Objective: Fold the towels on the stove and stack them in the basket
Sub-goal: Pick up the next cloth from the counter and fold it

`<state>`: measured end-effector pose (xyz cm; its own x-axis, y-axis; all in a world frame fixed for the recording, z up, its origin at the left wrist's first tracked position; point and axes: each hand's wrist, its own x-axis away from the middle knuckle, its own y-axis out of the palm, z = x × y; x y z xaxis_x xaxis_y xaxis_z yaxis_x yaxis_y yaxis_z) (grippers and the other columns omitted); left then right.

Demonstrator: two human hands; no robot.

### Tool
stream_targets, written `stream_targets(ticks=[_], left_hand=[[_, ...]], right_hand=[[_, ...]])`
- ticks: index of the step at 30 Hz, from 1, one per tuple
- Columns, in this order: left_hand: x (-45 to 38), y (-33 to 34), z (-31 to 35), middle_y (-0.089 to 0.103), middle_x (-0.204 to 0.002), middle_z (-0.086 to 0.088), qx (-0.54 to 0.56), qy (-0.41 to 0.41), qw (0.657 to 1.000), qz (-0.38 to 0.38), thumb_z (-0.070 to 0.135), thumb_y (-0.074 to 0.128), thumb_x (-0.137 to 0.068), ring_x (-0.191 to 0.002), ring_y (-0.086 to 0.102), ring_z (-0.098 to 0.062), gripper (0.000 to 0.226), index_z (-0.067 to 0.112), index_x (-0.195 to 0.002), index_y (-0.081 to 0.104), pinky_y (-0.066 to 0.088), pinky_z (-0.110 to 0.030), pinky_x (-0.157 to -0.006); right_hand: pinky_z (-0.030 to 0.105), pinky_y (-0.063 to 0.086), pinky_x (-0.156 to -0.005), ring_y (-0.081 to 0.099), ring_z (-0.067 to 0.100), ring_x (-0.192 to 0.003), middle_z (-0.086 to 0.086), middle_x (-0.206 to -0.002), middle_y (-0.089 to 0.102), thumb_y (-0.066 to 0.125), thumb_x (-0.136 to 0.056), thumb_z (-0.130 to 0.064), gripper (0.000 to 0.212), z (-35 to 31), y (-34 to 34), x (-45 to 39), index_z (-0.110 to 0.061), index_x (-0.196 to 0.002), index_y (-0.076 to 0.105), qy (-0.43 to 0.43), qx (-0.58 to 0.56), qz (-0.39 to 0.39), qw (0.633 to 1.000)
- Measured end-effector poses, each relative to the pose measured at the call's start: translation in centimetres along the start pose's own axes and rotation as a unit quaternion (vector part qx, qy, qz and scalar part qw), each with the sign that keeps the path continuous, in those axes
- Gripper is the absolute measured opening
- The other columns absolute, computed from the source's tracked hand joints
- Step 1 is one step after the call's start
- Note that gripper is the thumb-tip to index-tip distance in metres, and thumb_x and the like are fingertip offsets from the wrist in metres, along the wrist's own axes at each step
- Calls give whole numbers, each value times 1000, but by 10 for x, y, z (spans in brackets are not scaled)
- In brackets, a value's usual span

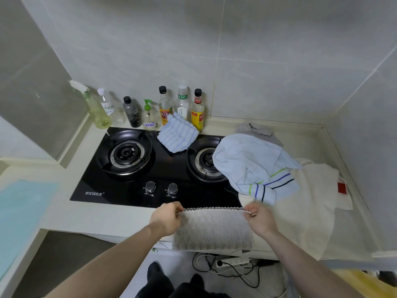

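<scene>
The pale counter point(120, 218) fills the middle of the frame, hemmed by tiled walls at the top and right; its near edge runs across the lower centre. The black stove point(163, 168) sits in the centre, its left burner bare. A cream towel point(309, 203) sprawls at the right, spilling over the counter's near edge, with a light blue striped towel point(253, 168) heaped on it and over the right burner. A grey textured towel point(212, 226) hangs in the lower centre, its top edge pulled straight (level with the stove's front edge); the left hand point(166, 218) pinches one top corner, the right hand point(261, 219) the other. A folded blue ribbed cloth point(178, 136) lies at the stove's back edge, below a row of bottles point(182, 104).
</scene>
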<state>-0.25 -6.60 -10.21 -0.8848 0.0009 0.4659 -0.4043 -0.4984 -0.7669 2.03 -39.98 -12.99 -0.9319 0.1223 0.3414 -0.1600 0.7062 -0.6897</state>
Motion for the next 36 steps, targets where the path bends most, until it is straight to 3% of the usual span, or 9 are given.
stream_targets(ticks=[4,7,11,16,19,24,28,30,36], left_hand=[[-9,-2,1,69,-110,14,9,-5,1000,3,17,49,-89,-100,65,-12,38,33,-119,66,54,-28,-86],[-9,2,0,58,-133,11,-2,12,1000,23,11,47,-89,-119,54,-15,49,27,-134,58,49,-28,-98],[7,21,0,48,-140,10,-54,67,996,17,9,48,-85,-118,48,-18,54,28,-135,57,42,-27,-102],[28,45,-10,33,-155,14,-85,100,990,-46,13,50,-87,-129,40,-15,59,38,-140,50,36,-28,-110],[31,51,-14,19,-163,10,-105,108,984,-97,14,51,-88,-140,32,-19,63,36,-146,44,35,-32,-115],[27,43,-7,7,-168,7,-120,96,978,-141,7,49,-84,-149,21,-25,75,33,-153,36,31,-36,-120],[28,37,-2,3,-169,4,-133,97,975,-150,7,48,-84,-149,20,-28,76,30,-155,32,32,-38,-120],[29,37,-4,1,-170,5,-130,95,972,-170,5,48,-85,-150,18,-28,78,30,-156,30,33,-37,-119],[32,39,-10,4,-168,9,-122,103,978,-138,4,48,-84,-144,26,-22,77,30,-155,33,37,-32,-115]], right_hand=[[29,55,-83,66,9,-86,-12,-88,67,74,-89,-15,9,-3,1,-9,-22,-94,71,19,-15,9,1000],[31,54,-82,65,12,-88,-6,-97,67,75,-89,-22,21,-7,2,-5,-22,-108,64,37,-24,27,999],[33,51,-86,64,20,-97,-1,-113,62,72,-89,-26,38,2,16,15,-20,-123,57,81,-27,33,996],[22,44,-60,61,18,-86,8,-107,63,67,-92,-22,25,4,25,42,-15,-113,55,158,-67,-27,985],[22,42,-58,60,17,-83,16,-105,66,67,-92,-21,17,2,28,41,-15,-105,59,168,-86,-17,982],[39,53,-96,64,26,-106,3,-115,67,73,-84,-35,56,5,29,31,-11,-131,58,223,-124,-13,967],[39,52,-91,61,20,-87,-2,-87,65,72,-87,-22,34,-11,19,37,-4,-115,70,214,-133,-41,967],[36,48,-87,57,16,-82,-7,-83,60,71,-90,-17,32,-21,9,43,-2,-118,68,192,-150,-43,969],[33,43,-96,58,19,-106,-2,-112,63,68,-95,-25,55,-42,-8,50,-5,-143,52,124,-176,-53,975]])
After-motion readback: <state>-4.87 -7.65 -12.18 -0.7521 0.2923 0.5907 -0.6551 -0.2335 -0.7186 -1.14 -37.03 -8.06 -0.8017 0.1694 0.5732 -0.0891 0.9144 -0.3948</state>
